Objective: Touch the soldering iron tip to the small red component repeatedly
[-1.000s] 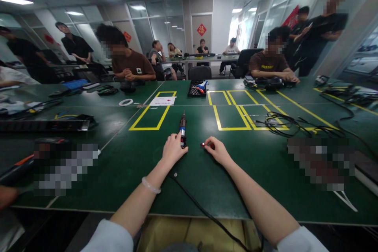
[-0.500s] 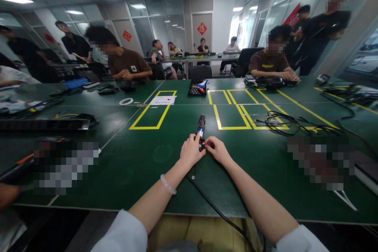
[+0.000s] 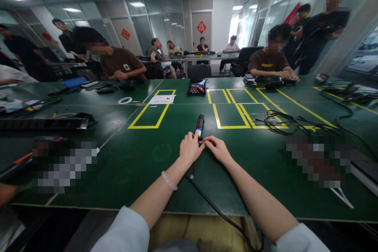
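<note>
On the green table lies a black cylindrical tool-like body with a blue and silver band (image 3: 200,123), pointing away from me; its exact kind I cannot make out. My left hand (image 3: 190,147) is closed round its near end, covering most of that part. From the other side my right hand (image 3: 217,149) pinches at the same near end, thumb and fingertips together. Whatever small part the right fingers hold is hidden, though a bit of red shows between the hands. A black cable (image 3: 211,203) runs from under my left hand to the table's front edge, beside a small metal ring (image 3: 191,176).
A black tray (image 3: 196,87) of small parts and tools stands ahead. Yellow tape frames (image 3: 232,127) mark the table. A paper sheet (image 3: 162,99) and a white tape roll (image 3: 125,100) lie left, coiled black cables (image 3: 279,120) right. Other people sit across the table.
Both hands stay at the near end of the cylindrical body, with a slight shift of the fingers. The whole view has moved slightly. A person across on the left leans further down.
</note>
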